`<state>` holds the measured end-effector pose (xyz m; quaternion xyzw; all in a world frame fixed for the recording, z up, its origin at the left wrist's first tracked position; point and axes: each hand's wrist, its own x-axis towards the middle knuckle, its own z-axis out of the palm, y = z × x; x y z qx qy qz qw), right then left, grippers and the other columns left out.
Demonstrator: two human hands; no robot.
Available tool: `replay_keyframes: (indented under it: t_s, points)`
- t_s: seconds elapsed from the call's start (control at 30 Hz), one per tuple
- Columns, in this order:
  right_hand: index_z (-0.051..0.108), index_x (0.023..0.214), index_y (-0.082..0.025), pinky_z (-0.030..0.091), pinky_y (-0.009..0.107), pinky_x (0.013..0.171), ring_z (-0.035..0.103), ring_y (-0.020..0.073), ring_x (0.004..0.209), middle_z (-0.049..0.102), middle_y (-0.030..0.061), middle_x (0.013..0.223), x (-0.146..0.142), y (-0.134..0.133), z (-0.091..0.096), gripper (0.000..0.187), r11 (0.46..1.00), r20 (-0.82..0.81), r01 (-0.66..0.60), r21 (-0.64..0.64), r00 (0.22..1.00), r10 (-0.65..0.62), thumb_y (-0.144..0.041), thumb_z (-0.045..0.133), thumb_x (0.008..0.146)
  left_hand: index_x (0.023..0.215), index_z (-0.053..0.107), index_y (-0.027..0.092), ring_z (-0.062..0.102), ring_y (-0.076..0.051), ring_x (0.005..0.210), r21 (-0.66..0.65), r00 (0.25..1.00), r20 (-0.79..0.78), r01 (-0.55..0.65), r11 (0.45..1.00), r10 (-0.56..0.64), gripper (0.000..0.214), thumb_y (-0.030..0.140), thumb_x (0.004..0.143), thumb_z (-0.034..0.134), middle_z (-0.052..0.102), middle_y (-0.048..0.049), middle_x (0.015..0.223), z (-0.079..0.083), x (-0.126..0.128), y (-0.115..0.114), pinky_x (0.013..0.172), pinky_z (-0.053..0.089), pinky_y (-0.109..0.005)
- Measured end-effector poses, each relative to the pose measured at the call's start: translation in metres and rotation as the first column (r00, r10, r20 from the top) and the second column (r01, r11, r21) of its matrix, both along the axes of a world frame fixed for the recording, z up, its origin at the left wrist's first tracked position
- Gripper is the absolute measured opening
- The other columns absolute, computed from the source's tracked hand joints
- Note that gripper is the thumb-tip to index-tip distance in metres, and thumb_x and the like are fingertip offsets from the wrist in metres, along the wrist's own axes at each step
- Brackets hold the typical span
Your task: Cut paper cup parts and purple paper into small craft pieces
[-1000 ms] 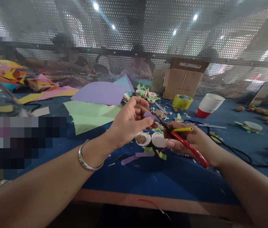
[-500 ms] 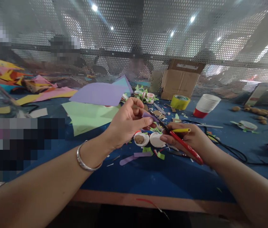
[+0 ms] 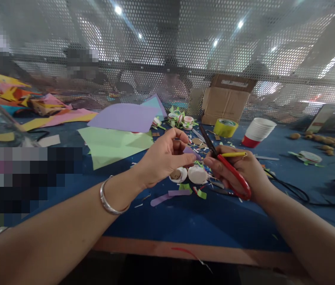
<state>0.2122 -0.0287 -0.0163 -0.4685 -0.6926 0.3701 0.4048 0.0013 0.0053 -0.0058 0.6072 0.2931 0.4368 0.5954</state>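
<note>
Pinched between the thumb and fingers of my left hand [image 3: 167,156] is a small purple paper piece [image 3: 191,152]. My right hand [image 3: 238,170] grips red-handled scissors [image 3: 233,174], their dark blades pointing up and away, apart from the paper. A thin yellow stick [image 3: 231,154], perhaps a pen, is also tucked in that hand. Below the hands lie two white round cup bottoms [image 3: 197,175], one with a brown disc [image 3: 175,174] in it. Nearer to me rest purple paper strips [image 3: 167,196] and green scraps [image 3: 202,194].
Purple [image 3: 122,116] and green sheets [image 3: 114,144] lie at the left. Behind are paper turtle-like crafts [image 3: 188,122], yellow tape [image 3: 226,128], a cardboard box [image 3: 226,103] and stacked paper cups [image 3: 258,132]. Walnut-like objects [image 3: 327,139] and a black cable [image 3: 292,190] are at the right.
The scissors have come away from the purple paper, and their blades now point more upward. My left hand has shifted slightly right and down with the paper.
</note>
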Motion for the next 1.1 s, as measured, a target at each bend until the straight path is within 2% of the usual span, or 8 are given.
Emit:
replay_keyframes:
  t_s: [0.2, 0.4, 0.5, 0.57, 0.73, 0.9, 1.03, 1.1]
  points:
    - [0.059, 0.083, -0.017, 0.037, 0.018, 0.031, 0.045, 0.0082, 0.034, 0.052, -0.0042, 0.054, -0.007, -0.003, -0.001, 0.037, 0.997, -0.081, -0.035, -0.067, 0.996, 0.029, -0.047, 0.08, 0.077, 0.096, 0.051, 0.021, 0.059, -0.008, 0.064, -0.034, 1.0, 0.001, 0.025, 0.999, -0.025, 0.037, 0.013, 0.074, 0.08, 0.061, 0.0048, 0.076, -0.006, 0.004, 0.0, 0.055, 0.047, -0.019]
    - [0.06, 0.09, -0.018, 0.038, 0.015, 0.033, 0.047, 0.0069, 0.036, 0.055, -0.0052, 0.057, -0.005, -0.005, -0.005, 0.027, 0.999, -0.131, -0.033, -0.026, 0.991, 0.029, -0.038, 0.077, 0.082, 0.084, 0.058, 0.018, 0.051, -0.004, 0.05, -0.253, 0.99, 0.12, 0.102, 0.962, -0.074, 0.03, 0.022, 0.072, 0.086, 0.06, 0.0052, 0.07, -0.007, 0.009, -0.001, 0.043, 0.034, -0.016]
    - [0.06, 0.09, -0.018, 0.038, 0.015, 0.032, 0.048, 0.0068, 0.036, 0.055, -0.0058, 0.057, -0.005, -0.005, -0.007, 0.026, 0.999, -0.129, -0.041, -0.025, 0.991, 0.037, -0.036, 0.077, 0.082, 0.08, 0.061, 0.016, 0.058, -0.004, 0.059, -0.311, 0.99, 0.137, 0.084, 0.947, -0.043, 0.026, 0.023, 0.074, 0.085, 0.064, 0.0032, 0.075, -0.006, 0.011, -0.005, 0.052, 0.043, -0.015]
    - [0.06, 0.09, -0.017, 0.037, 0.014, 0.032, 0.048, 0.0066, 0.036, 0.055, -0.0062, 0.057, -0.006, -0.005, -0.006, 0.027, 0.998, -0.129, -0.044, -0.048, 0.991, 0.037, -0.036, 0.078, 0.082, 0.08, 0.062, 0.015, 0.063, -0.005, 0.066, -0.312, 0.989, 0.147, 0.064, 0.948, -0.018, 0.021, 0.021, 0.077, 0.082, 0.066, 0.0024, 0.079, -0.005, 0.012, -0.007, 0.06, 0.048, -0.015]
    - [0.057, 0.086, -0.016, 0.036, 0.015, 0.033, 0.047, 0.0059, 0.036, 0.053, -0.0056, 0.058, -0.005, -0.005, 0.0, 0.034, 0.991, -0.136, -0.107, -0.084, 0.986, 0.095, -0.043, 0.078, 0.081, 0.081, 0.061, 0.017, 0.065, -0.009, 0.065, -0.296, 0.988, 0.154, 0.043, 0.954, 0.003, 0.017, 0.022, 0.082, 0.077, 0.068, 0.0015, 0.076, 0.0, 0.011, -0.005, 0.055, 0.048, -0.018]
    - [0.057, 0.093, -0.016, 0.034, 0.017, 0.038, 0.045, 0.0061, 0.04, 0.05, -0.0039, 0.06, 0.002, -0.004, 0.002, 0.041, 0.974, -0.113, -0.212, -0.079, 0.973, 0.203, -0.056, 0.066, 0.089, 0.084, 0.065, 0.016, 0.066, -0.009, 0.072, -0.218, 0.988, 0.151, -0.005, 0.976, 0.039, 0.014, 0.02, 0.082, 0.077, 0.068, 0.0016, 0.076, 0.001, 0.002, 0.006, 0.066, 0.053, -0.02]
    - [0.058, 0.095, -0.017, 0.033, 0.018, 0.038, 0.045, 0.0071, 0.04, 0.05, -0.0047, 0.058, 0.005, -0.005, 0.004, 0.042, 0.971, -0.061, -0.221, -0.091, 0.974, 0.216, -0.057, 0.069, 0.086, 0.085, 0.068, 0.015, 0.067, -0.01, 0.074, -0.221, 0.988, 0.153, 0.0, 0.975, 0.035, 0.011, 0.019, 0.081, 0.077, 0.067, 0.0022, 0.078, 0.003, -0.006, 0.012, 0.066, 0.055, -0.021]
    - [0.059, 0.093, -0.017, 0.036, 0.018, 0.04, 0.048, 0.007, 0.044, 0.052, -0.0045, 0.062, 0.006, -0.004, 0.005, 0.04, 0.98, -0.003, -0.193, -0.047, 0.981, 0.193, -0.053, 0.073, 0.084, 0.084, 0.069, 0.015, 0.068, -0.01, 0.073, -0.231, 0.987, 0.159, 0.012, 0.973, 0.026, 0.008, 0.018, 0.083, 0.076, 0.067, 0.0018, 0.078, 0.005, -0.009, 0.013, 0.067, 0.056, -0.02]
